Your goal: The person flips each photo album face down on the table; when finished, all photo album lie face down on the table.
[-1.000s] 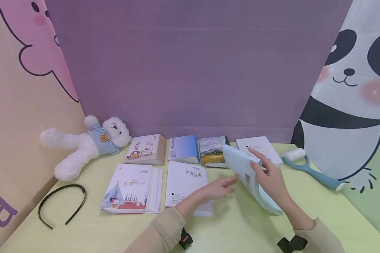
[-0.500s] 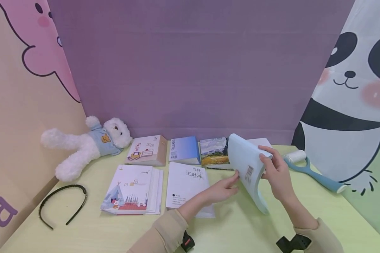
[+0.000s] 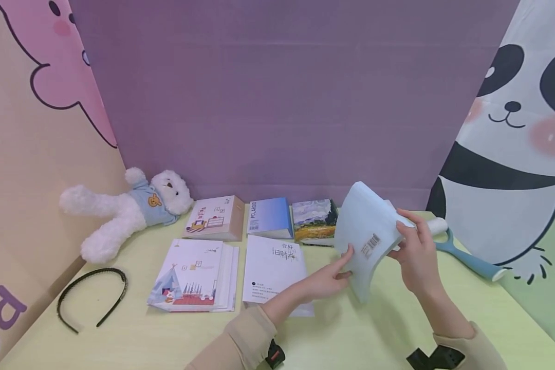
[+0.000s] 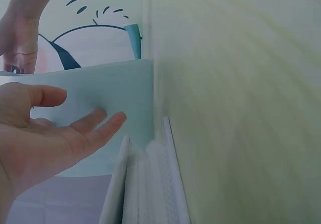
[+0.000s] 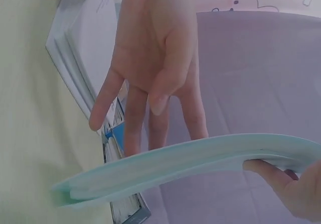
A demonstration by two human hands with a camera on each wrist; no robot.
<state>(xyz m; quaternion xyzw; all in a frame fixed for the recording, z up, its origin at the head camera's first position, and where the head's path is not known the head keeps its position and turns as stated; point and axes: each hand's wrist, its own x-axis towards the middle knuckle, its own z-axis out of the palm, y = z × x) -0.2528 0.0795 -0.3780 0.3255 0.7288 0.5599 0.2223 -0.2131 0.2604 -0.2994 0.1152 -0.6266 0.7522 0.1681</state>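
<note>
My right hand (image 3: 418, 254) grips the upper right corner of a pale blue soft-cover album (image 3: 367, 226), thumb on the barcode side. The album is held up on edge, bowed, above the right side of the table. My left hand (image 3: 326, 280) is at its lower left, fingers extended; in the right wrist view the fingertips (image 5: 132, 146) meet the cover. In the left wrist view that hand (image 4: 50, 138) shows loosely spread fingers in front of the blue cover (image 4: 135, 93). Below my left forearm lies a white album (image 3: 273, 277) with dark lettering.
A white illustrated album (image 3: 185, 277) lies front left. Behind stand a pinkish album (image 3: 213, 218), a blue album (image 3: 268, 218) and a landscape-covered one (image 3: 313, 221). A plush bear (image 3: 148, 205) and black headband (image 3: 92, 272) are left; a blue-handled lint roller (image 3: 472, 259) is right.
My right hand has lifted the pale blue album and turned it rightward, so its barcode side faces me more. It now hides the white album behind. My left hand has followed slightly right.
</note>
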